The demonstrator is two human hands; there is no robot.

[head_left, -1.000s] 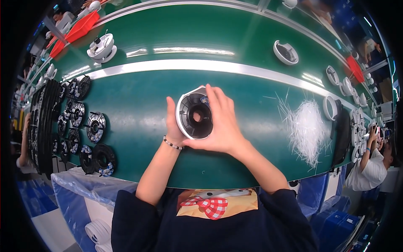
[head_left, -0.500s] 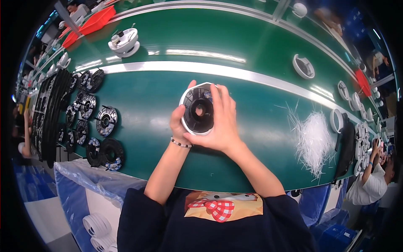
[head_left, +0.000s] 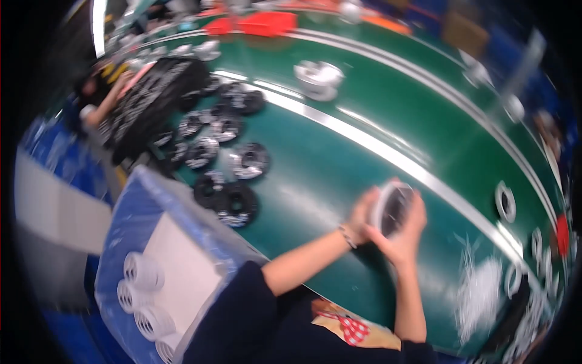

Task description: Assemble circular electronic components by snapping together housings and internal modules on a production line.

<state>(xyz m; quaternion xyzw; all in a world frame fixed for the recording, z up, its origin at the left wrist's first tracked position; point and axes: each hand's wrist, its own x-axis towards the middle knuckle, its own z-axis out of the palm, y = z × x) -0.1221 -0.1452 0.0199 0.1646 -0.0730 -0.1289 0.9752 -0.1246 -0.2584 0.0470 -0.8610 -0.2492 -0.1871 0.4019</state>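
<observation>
Between my two hands is a white round housing (head_left: 379, 213) with a black inner part (head_left: 398, 209), tilted so that its dark face looks to the right. My left hand (head_left: 361, 217) grips its left side, a beaded bracelet on that wrist. Around the right and lower side wraps my right hand (head_left: 408, 238), its thumb near the rim. Both are raised over the green work surface (head_left: 309, 212). Motion blur hides the finer details of the part.
Several black ring-shaped parts (head_left: 236, 203) lie to the left, before a stack of dark trays (head_left: 154, 103). A plastic-lined blue bin (head_left: 136, 218) holds white ribbed parts (head_left: 144, 271). White thin strips (head_left: 479, 297) are heaped at right. A white housing (head_left: 319, 80) stands beyond the metal strip.
My view has swung to the left, bringing the bin into fuller sight. The held housing has turned from facing up at me to a side tilt. Both hands still hold it.
</observation>
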